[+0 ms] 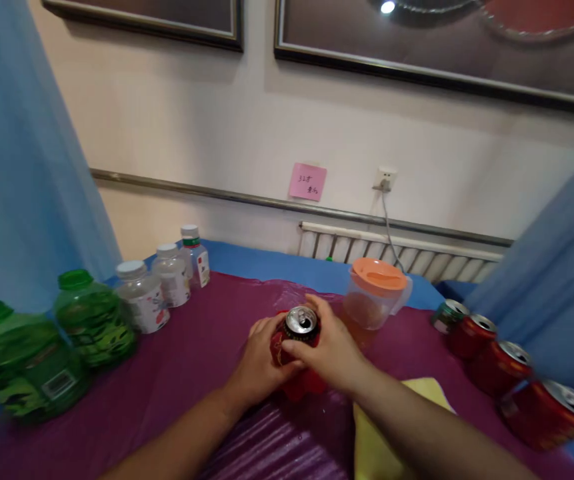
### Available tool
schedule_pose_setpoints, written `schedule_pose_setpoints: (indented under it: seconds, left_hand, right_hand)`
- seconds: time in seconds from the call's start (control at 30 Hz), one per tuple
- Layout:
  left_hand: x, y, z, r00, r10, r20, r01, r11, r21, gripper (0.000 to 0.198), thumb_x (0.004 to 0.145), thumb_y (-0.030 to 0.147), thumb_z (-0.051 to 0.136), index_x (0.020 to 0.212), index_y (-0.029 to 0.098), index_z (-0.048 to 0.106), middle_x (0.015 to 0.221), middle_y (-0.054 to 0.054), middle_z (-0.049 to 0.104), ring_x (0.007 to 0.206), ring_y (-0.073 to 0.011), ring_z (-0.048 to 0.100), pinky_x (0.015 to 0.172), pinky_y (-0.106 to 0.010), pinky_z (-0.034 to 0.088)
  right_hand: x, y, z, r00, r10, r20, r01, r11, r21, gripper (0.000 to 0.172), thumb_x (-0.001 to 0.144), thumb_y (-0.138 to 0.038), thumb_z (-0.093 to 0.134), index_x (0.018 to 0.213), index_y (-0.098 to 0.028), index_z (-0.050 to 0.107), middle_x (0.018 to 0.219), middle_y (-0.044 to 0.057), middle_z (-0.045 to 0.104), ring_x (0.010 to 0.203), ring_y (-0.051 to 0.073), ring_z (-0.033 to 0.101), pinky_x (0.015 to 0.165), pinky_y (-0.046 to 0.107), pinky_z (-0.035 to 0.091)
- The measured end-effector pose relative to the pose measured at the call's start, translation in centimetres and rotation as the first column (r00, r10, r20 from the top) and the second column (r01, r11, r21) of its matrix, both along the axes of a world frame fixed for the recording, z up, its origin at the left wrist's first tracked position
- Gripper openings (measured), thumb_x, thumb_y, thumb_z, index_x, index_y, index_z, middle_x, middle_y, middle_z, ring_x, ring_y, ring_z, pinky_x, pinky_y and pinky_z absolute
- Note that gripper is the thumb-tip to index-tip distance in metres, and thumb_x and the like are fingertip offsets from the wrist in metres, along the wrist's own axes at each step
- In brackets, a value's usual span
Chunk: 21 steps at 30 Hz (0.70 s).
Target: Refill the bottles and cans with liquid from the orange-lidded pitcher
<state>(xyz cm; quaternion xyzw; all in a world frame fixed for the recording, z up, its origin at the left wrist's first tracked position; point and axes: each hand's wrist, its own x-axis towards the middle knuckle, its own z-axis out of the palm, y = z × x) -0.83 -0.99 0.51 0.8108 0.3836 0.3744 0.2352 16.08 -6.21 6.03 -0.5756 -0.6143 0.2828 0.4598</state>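
Note:
A dark red drink can with an opened silver top stands upright at the middle of the table, between my two hands. My left hand is wrapped round its left side. On the right, my right hand grips the can near its upper rim, thumb across the front. Something bright red shows just below and behind the can; its kind is partly hidden by my hands. Under my right forearm lies a yellow cloth.
Green plastic jars and clear white-capped bottles line the left side. A clear pitcher with an orange lid stands behind my right hand. Several cans form a row at right. A purple sheet covers the blue table.

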Motion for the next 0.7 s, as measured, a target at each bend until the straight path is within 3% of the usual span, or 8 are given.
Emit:
schedule_pose_setpoints:
  seconds: [0.2, 0.3, 0.4, 0.47, 0.57, 0.7]
  left_hand:
    - [0.3, 0.6, -0.5, 0.996, -0.078, -0.044, 0.081, 0.993, 0.083, 0.07, 0.072, 0.054, 0.078, 0.132, 0.026, 0.054, 0.128, -0.011, 0.067, 0.118, -0.0343, 0.062, 0.105, -0.055, 0.046]
    - [0.1, 1.2, -1.3, 0.993, -0.107, -0.051, 0.112, 0.987, 0.118, 0.073, 0.072, 0.057, 0.078, 0.135, 0.028, 0.056, 0.136, -0.011, 0.064, 0.126, -0.0357, 0.058, 0.109, -0.056, 0.044]
    - [0.1, 1.6, -1.6, 0.995, -0.089, -0.051, 0.097, 0.98, 0.175, 0.067, 0.077, 0.057, 0.073, 0.136, 0.029, 0.057, 0.143, -0.011, 0.059, 0.132, -0.0355, 0.054, 0.111, -0.057, 0.044]
    - [0.2, 1.6, -1.5, 0.997, -0.064, -0.048, 0.073, 0.974, 0.214, 0.059, 0.082, 0.055, 0.069, 0.134, 0.029, 0.06, 0.141, -0.011, 0.06, 0.131, -0.0343, 0.056, 0.11, -0.056, 0.046]
    - [0.5, 1.5, -0.9, 0.998, -0.048, -0.043, 0.058, 0.964, 0.259, 0.048, 0.084, 0.052, 0.066, 0.126, 0.029, 0.065, 0.134, -0.01, 0.066, 0.125, -0.0329, 0.062, 0.107, -0.054, 0.05]
    - [0.9, 1.4, -0.1, 0.997, -0.043, -0.06, 0.058, 0.961, 0.27, 0.042, 0.085, 0.05, 0.064, 0.121, 0.029, 0.067, 0.129, -0.008, 0.069, 0.122, -0.0324, 0.064, 0.107, -0.052, 0.051]
  right_hand:
    - [-0.4, -1.2, -1.4, 0.995, -0.089, -0.042, 0.091, 0.994, 0.058, 0.07, 0.066, -0.031, 0.08, 0.13, -0.023, 0.055, 0.121, 0.006, 0.071, 0.114, 0.028, 0.067, 0.102, 0.046, 0.05]
    - [1.3, -3.1, -1.1, 0.987, -0.134, -0.088, 0.144, 0.983, 0.114, 0.059, 0.067, -0.033, 0.081, 0.121, -0.024, 0.06, 0.117, 0.005, 0.072, 0.109, 0.026, 0.068, 0.1, 0.043, 0.052]
    - [4.7, -7.0, -1.3, 0.944, -0.285, -0.168, 0.315, 0.929, 0.194, 0.06, 0.069, -0.039, 0.082, 0.122, -0.023, 0.06, 0.123, 0.007, 0.071, 0.113, 0.026, 0.067, 0.101, 0.041, 0.051]
    - [7.8, -10.4, -1.9, 0.879, -0.443, -0.177, 0.473, 0.856, 0.209, 0.062, 0.07, -0.044, 0.082, 0.123, -0.022, 0.061, 0.124, 0.009, 0.071, 0.114, 0.027, 0.066, 0.101, 0.042, 0.051]
    - [13.1, -15.5, -3.5, 0.718, -0.685, -0.124, 0.696, 0.698, 0.168, 0.065, 0.069, -0.053, 0.081, 0.122, -0.021, 0.063, 0.121, 0.011, 0.072, 0.111, 0.03, 0.067, 0.097, 0.044, 0.052]
    - [19.5, -20.3, -6.0, 0.419, -0.907, -0.033, 0.9, 0.41, 0.146, 0.075, 0.062, -0.066, 0.078, 0.12, -0.019, 0.065, 0.115, 0.011, 0.073, 0.105, 0.033, 0.067, 0.095, 0.046, 0.051]
